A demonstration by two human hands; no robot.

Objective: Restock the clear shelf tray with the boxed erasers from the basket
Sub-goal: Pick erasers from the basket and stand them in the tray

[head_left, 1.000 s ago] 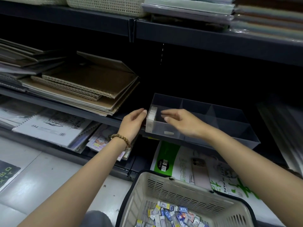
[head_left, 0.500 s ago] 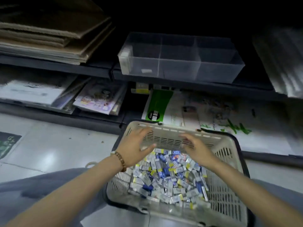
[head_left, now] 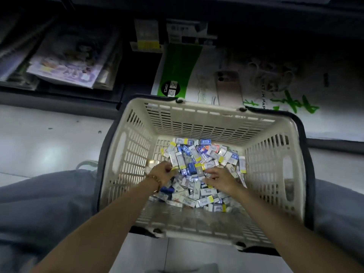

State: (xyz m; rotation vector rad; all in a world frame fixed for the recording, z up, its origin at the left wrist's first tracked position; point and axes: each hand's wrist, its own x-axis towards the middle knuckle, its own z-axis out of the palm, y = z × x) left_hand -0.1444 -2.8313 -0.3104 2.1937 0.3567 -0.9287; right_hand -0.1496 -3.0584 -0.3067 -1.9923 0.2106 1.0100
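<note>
Both hands down in the one basket (head_left: pixel 206 123) — left hand (head_left: pixel 160 171) curled around boxed erasers (head_left: pixel 197 154), right hand (head_left: pixel 220 179) half-curled on the pile, grip unclear. Erasers: dozens — too jumbled to count.

Dim, blurry wide-angle view; glare on floor (head_left: pixel 45 154), dark shelves (head_left: pixel 59 36) above.

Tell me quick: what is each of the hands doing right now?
Left hand: closed, gripping small blue-and-white boxed erasers in the cream plastic basket.
Right hand: fingers bent on the erasers; grip cannot be told.
</note>
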